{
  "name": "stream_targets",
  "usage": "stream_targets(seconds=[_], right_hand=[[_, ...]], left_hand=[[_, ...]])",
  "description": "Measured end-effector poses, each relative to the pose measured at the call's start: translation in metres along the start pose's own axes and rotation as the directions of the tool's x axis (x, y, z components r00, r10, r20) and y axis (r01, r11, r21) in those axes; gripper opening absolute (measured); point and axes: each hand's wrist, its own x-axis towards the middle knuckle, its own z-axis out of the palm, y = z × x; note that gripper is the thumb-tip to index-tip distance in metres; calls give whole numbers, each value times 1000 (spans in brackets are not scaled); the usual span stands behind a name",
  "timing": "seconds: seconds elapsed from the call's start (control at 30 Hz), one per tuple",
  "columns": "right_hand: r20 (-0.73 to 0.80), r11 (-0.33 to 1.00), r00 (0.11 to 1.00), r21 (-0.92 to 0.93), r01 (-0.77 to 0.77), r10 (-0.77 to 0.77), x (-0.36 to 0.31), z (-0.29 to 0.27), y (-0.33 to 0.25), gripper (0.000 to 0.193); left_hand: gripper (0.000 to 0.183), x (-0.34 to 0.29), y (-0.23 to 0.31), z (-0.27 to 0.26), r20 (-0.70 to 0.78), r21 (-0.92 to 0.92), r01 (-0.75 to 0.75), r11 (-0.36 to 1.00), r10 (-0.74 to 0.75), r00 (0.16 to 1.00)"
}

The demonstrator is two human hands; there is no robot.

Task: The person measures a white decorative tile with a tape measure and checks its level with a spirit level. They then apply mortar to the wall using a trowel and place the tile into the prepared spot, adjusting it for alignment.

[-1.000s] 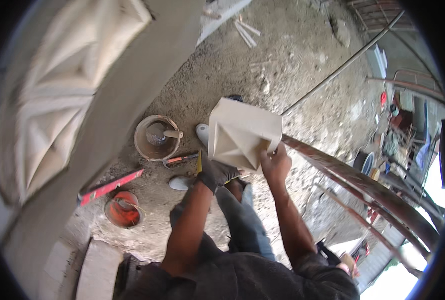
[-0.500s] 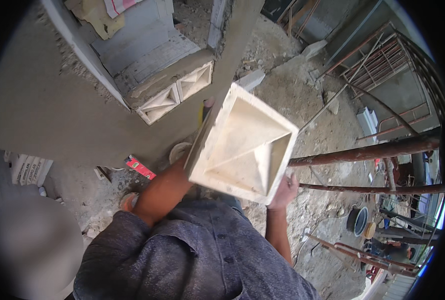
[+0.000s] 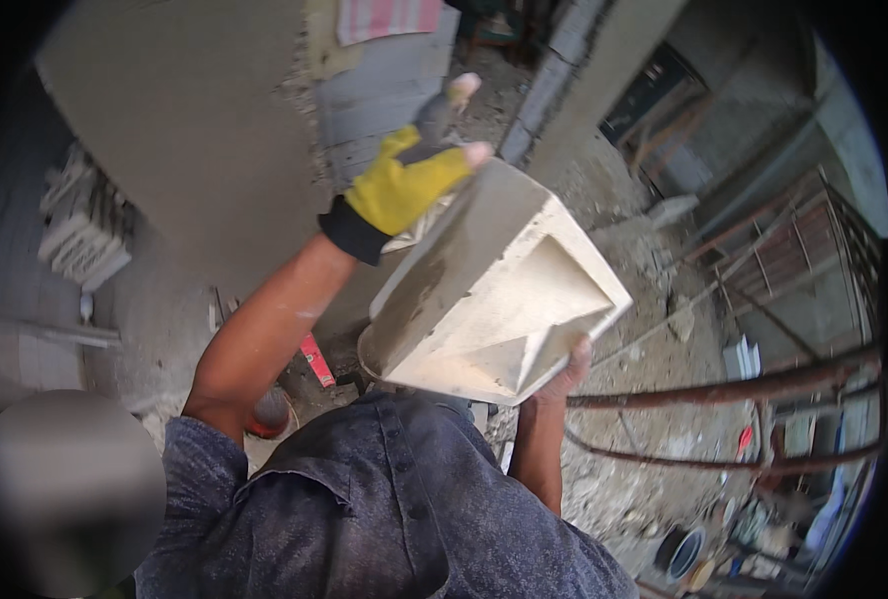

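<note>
A cream-white ventilation block (image 3: 554, 290) with a sunken, slanted face hangs in front of my body, tilted so that its grey-stained side shows. My right hand (image 3: 562, 377) grips its lower right edge. My left hand (image 3: 419, 175), in a yellow and grey glove with bare fingertips, is raised beside the block's upper corner. Its fingers are spread and hold nothing; the thumb is close to the corner, and whether it touches is unclear. Behind the glove, part of another white block (image 3: 404, 240) shows low in the wall opening.
A plastered wall (image 3: 194, 120) rises at the left, with a pink-striped cloth (image 3: 389, 18) above the opening. A red level (image 3: 316, 359) stands out near my left elbow. Rusty pipes (image 3: 743, 384) cross at the right; a dark tub (image 3: 681, 552) sits lower right.
My left hand has come from behind the block up to its upper corner and let go. The block has turned, showing more of its side. My right hand keeps its hold.
</note>
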Motion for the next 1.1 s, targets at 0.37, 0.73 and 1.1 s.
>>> stream_targets(seconds=[0.37,0.73,1.1], right_hand=[[351,992,932,-46,118,-94,191,-15,-28,84],[676,817,470,-530,-226,569,339,69,-37,91],[850,594,256,-509,623,460,353,165,-71,101]], left_hand=[[50,-36,-45,7,-412,-313,83,946,-214,886],[74,-68,-116,155,-567,-751,35,659,-672,477],[63,-46,-227,179,-396,-896,-165,413,-572,718]])
